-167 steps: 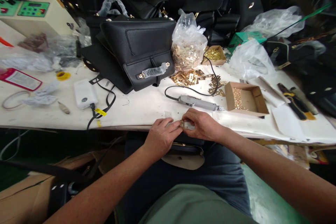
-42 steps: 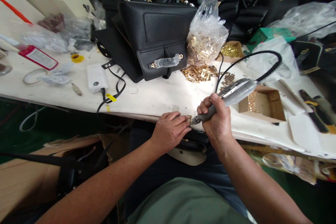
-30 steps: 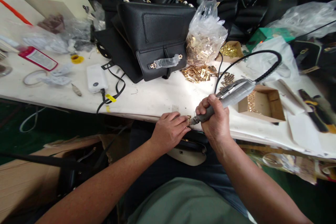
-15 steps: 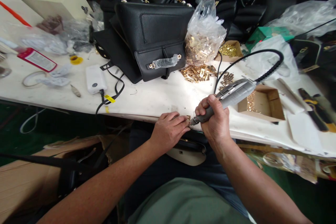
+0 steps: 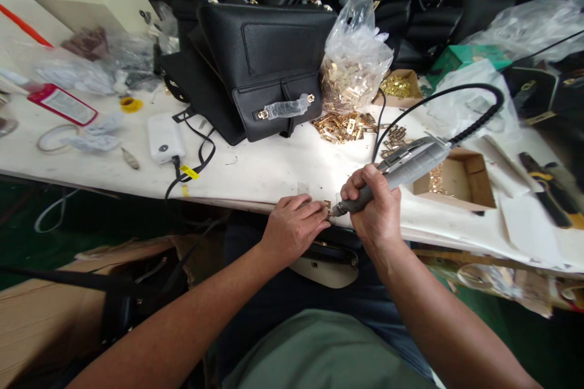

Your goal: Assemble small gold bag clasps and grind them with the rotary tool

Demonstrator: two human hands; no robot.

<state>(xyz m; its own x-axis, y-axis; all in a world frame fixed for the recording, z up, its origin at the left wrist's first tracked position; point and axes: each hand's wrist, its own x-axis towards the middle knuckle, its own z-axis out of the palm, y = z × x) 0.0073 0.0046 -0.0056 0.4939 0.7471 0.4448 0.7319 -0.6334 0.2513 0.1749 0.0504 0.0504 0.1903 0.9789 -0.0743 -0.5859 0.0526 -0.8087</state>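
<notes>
My left hand (image 5: 294, 229) is closed in a pinch on a small gold metal fitting (image 5: 327, 205) at the near edge of the white table (image 5: 255, 173). My right hand (image 5: 374, 209) is wrapped round a grey electric screwdriver (image 5: 396, 170), its tip set against that fitting. The tool's black cable (image 5: 449, 97) arcs up and back across the table. A cream and black bag (image 5: 323, 261) lies on my lap under both hands.
A black handbag (image 5: 269, 67) stands behind, beside a clear bag of gold fittings (image 5: 353, 70) and loose gold fittings (image 5: 347, 124). A cardboard box of small gold parts (image 5: 456, 179) sits right of the tool. A white power bank (image 5: 165, 138) with a black cord lies left.
Since 5.6 s ago my right hand has picked up the screwdriver from the table and set its tip on the fitting. Over the last second both hands have stayed nearly still.
</notes>
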